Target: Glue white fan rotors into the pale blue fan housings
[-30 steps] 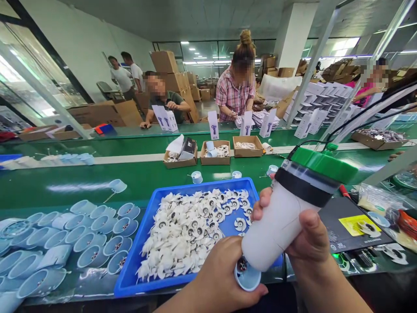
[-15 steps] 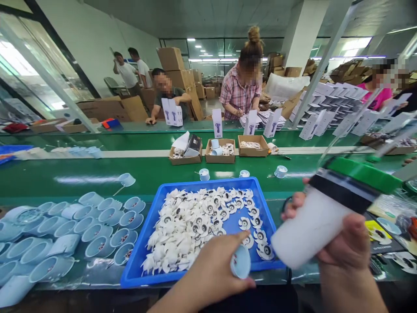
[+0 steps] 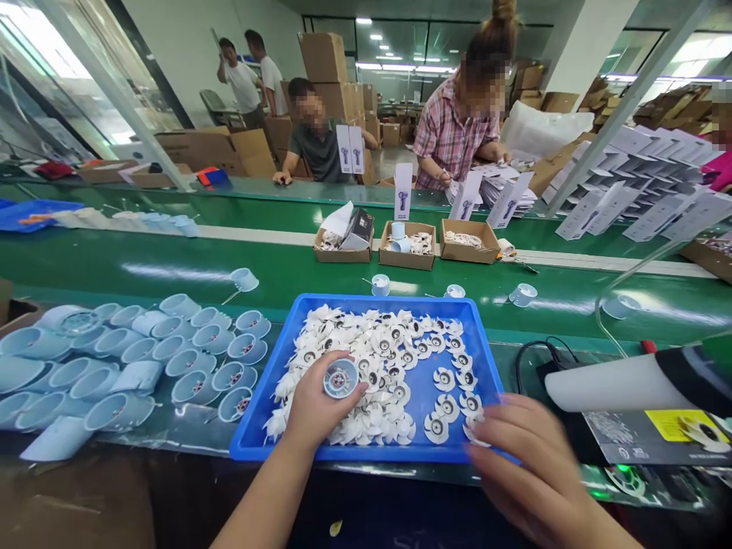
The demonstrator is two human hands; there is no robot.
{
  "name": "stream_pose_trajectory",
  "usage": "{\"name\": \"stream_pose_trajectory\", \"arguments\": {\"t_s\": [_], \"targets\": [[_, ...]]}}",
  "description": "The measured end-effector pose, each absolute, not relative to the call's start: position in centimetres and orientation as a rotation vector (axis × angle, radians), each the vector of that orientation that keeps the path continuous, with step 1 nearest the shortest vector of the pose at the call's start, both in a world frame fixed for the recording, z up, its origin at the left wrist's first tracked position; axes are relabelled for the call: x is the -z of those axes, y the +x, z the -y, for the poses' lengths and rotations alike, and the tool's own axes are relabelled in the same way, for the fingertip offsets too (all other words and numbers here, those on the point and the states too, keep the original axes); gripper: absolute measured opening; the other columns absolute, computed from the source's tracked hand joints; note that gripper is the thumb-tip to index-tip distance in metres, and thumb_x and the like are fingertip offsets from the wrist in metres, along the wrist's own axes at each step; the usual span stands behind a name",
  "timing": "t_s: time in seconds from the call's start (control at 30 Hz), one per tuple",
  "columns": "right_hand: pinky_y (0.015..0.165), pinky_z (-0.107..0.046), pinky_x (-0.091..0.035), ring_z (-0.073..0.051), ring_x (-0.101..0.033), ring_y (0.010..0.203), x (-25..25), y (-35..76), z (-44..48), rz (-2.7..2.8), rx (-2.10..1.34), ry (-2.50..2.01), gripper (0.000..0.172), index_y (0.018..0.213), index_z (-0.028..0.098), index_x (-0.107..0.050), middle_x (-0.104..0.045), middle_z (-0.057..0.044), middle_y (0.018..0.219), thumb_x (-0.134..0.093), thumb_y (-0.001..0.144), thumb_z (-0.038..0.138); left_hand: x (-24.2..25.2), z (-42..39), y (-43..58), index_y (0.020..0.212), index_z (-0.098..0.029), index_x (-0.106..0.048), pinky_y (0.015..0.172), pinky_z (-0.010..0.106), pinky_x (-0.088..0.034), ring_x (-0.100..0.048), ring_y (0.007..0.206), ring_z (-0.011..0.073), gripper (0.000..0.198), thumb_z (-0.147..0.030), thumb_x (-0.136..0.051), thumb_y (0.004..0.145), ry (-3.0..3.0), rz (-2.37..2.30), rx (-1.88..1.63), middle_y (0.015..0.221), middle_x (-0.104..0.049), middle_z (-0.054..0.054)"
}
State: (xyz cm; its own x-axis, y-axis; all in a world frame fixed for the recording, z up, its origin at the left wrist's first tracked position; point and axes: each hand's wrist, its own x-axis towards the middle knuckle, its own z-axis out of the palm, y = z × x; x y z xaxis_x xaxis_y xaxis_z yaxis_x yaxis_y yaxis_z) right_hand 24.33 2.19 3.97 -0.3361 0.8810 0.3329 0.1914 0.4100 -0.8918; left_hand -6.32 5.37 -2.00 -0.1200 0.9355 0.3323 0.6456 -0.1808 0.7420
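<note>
My left hand (image 3: 320,404) is closed around a light blue round fan housing (image 3: 341,378), its open end facing up toward me with ribs and small red parts inside. It is held above the blue tray (image 3: 394,456), which is heaped with white fan blades (image 3: 343,343). My right hand (image 3: 526,457), blurred, reaches over the tray's right edge with fingers apart. Its fingertips are at a white fan blade (image 3: 474,428); whether they touch it I cannot tell. To the right is a white cylinder (image 3: 606,381) with a black band and a green end, apart from my hand.
Many light blue housings (image 3: 194,387) lie on the left of the bench. Single housings (image 3: 380,285) stand along the green belt (image 3: 297,278). Beyond are small cardboard boxes (image 3: 407,255) of parts and co-workers. A black box (image 3: 623,442) lies at right.
My right hand has let go of the white cylinder, now farther right, and moved to the tray's right edge. My left hand has moved left and up with the housing, turning its open end upward.
</note>
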Motion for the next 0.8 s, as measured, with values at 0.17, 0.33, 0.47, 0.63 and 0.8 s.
{"name": "stream_pose_trajectory", "arguments": {"t_s": [0.17,0.33,0.47,0.63,0.8], "targets": [[0.078,-0.036,-0.045,-0.022,-0.059,0.086,0.1,17.9,-7.4,3.119,-0.412,-0.618,0.020,0.089,0.020,-0.070,-0.066,-0.006,0.087,-0.053,0.095,0.011,2.2,-5.3,-6.7,0.110,-0.020,-0.060,0.090,0.040,-0.052,-0.066,0.098,0.0267,0.045,-0.041,-0.074,0.073,1.825,-1.774,-1.170,0.108,-0.069,0.008],[0.081,-0.037,-0.042,-0.024,-0.057,0.091,3.2,16.8,-9.1,3.180,-0.473,-0.634,0.015,0.090,0.016,-0.067,-0.064,-0.009,0.090,-0.054,0.093,0.011,1.8,-5.2,-6.6,0.112,-0.019,-0.060,0.091,0.041,-0.052,-0.066,0.100,0.0270,0.045,-0.038,-0.073,0.073,1.787,-1.781,-1.145,0.109,-0.068,0.008],[0.087,-0.045,-0.038,-0.030,-0.054,0.096,3.6,17.0,-8.9,3.003,-0.672,-0.952,0.020,0.093,0.009,-0.064,-0.061,-0.018,0.097,-0.046,0.088,0.002,1.8,-5.3,-6.6,0.110,-0.020,-0.060,0.093,0.042,-0.050,-0.064,0.103,0.0277,0.044,-0.039,-0.074,0.072,1.762,-1.774,-1.131,0.110,-0.067,0.008],[0.084,-0.041,-0.041,-0.025,-0.053,0.089,1.0,18.6,-8.2,2.389,-1.265,-1.163,0.013,0.093,0.013,-0.058,-0.057,-0.011,0.091,-0.060,0.081,0.017,1.8,-4.6,-7.3,0.114,-0.021,-0.050,0.088,0.040,-0.052,-0.064,0.102,0.0270,0.053,-0.038,-0.076,0.071,1.575,-1.707,-1.327,0.111,-0.064,0.008],[0.071,-0.031,-0.048,-0.016,-0.055,0.072,-0.7,20.1,-4.3,1.527,-1.955,-0.928,0.048,0.107,0.020,-0.047,-0.054,-0.003,0.085,-0.055,0.084,0.061,0.6,-1.7,-5.7,0.125,-0.025,-0.040,0.089,0.037,-0.054,-0.063,0.109,0.0267,0.060,-0.028,-0.073,0.075,1.602,-1.268,-1.113,0.124,-0.059,0.011]]}}
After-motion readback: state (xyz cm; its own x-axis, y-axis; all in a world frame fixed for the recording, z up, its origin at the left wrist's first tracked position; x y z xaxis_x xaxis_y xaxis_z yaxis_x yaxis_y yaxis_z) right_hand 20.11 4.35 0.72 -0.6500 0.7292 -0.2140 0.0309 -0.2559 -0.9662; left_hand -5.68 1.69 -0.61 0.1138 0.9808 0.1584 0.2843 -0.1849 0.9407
